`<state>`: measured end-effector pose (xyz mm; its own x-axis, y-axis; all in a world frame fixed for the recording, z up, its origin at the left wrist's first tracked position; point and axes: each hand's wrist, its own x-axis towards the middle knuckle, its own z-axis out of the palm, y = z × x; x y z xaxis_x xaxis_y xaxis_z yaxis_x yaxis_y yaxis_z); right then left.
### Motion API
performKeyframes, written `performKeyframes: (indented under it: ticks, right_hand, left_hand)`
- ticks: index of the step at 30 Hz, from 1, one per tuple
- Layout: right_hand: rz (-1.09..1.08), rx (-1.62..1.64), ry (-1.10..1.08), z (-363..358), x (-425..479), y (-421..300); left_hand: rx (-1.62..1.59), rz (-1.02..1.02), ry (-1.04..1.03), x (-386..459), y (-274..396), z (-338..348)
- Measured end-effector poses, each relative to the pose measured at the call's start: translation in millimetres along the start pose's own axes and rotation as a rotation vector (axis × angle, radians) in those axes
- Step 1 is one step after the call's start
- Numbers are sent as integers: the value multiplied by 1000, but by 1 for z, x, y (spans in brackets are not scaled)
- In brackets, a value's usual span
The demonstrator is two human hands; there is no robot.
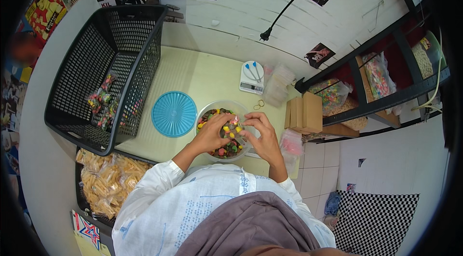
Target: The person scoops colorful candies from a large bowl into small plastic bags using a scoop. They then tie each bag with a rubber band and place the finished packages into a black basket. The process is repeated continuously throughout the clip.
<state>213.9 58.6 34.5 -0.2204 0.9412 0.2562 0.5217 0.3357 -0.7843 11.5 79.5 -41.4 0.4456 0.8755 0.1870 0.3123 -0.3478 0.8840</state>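
Over a round clear plastic tub [223, 160] I hold a small clear plastic bag [232, 128] with brown, yellow and red sweets in it. My left hand [213, 133] cups the bag from the left side. The fingers and thumb of my right hand [263, 136] pinch its right end, where the clear film stands out. Loose multicoloured sweets [225, 150] fill the tub below, partly hidden by both hands. Left of the tub lies a ribbed blue round lid [174, 114], flat on the pale table [202, 71].
A black mesh crate [139, 82] at left holds several filled bags [105, 102]; bagged yellowish snacks [108, 180] lie below it. Beyond the tub stand a white digital scale [252, 78], empty bags [279, 84] and rubber bands [259, 104]. Cardboard boxes [304, 113] and a black-framed rack [390, 86] flank the right.
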Motion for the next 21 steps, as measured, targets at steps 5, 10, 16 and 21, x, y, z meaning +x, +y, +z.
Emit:
performKeyframes:
  ticks: [5, 10, 16, 21]
  right_hand:
    - [72, 21, 141, -9, 3, 32]
    - [232, -104, 670, -56, 7, 115]
    - [262, 66, 291, -13, -26, 189]
    - [453, -412, 467, -20, -24, 187]
  left_hand:
    - [-11, 11, 73, 1, 2, -2]
    - [102, -21, 208, -7, -30, -7]
    - [152, -5, 224, -13, -37, -1]
    - [172, -2, 241, -13, -35, 1]
